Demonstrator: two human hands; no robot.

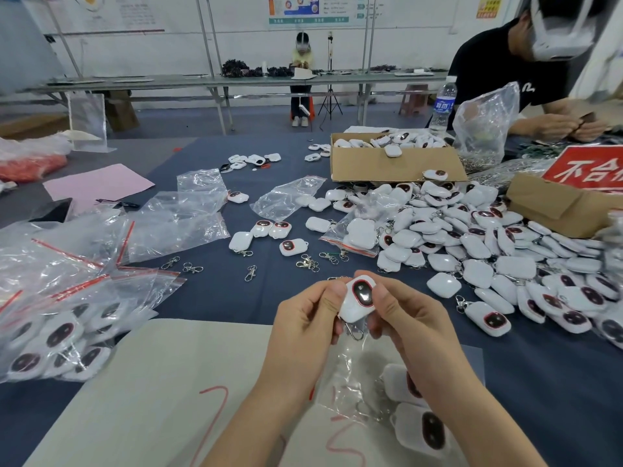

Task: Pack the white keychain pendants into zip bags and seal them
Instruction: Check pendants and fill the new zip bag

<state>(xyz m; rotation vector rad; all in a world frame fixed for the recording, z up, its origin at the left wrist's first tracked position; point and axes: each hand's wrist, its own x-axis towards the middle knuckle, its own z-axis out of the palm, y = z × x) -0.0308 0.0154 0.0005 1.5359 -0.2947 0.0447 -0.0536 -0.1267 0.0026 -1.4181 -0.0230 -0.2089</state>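
Pendant [359, 299] held, heap [472, 237] right, filled bags [57, 335] left

Your left hand [303, 318] and right hand [404, 318] are bare, and so are your left forearm [256, 416] and right forearm [472, 409], right down to the bottom edge of the view. Your thumbnails [338, 288] are short and plain. A small faint mark [281, 443] sits on your left forearm; what it is can't be told.

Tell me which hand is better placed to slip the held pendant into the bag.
Probably the right hand: it grips the pendant alongside the left hand, and the part-filled zip bag lies directly under it. The left could hold the bag's mouth open.
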